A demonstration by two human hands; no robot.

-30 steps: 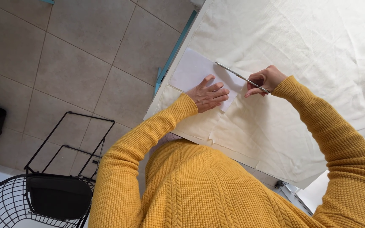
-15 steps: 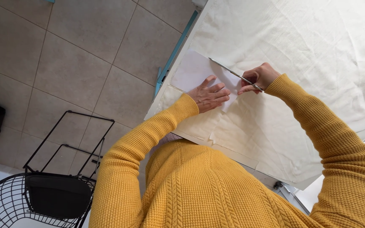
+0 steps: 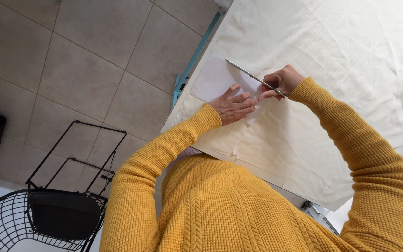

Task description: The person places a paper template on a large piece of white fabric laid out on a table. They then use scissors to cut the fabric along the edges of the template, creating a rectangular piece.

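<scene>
Cream cloth spread over tabletop, draped past near edge. White paper pattern flat on cloth near left edge. Left hand open, palm down, pinning pattern, holding nothing. Right hand closed round handles of scissors, blades lying along pattern's right edge, tips pointing away. Cutting well, probably: keep lower blade riding on tabletop, long slow strokes, track paper edge closely, walk left hand forward beside blades, fingers clear, cloth unlifted. Wire chair on floor, lower left.
</scene>
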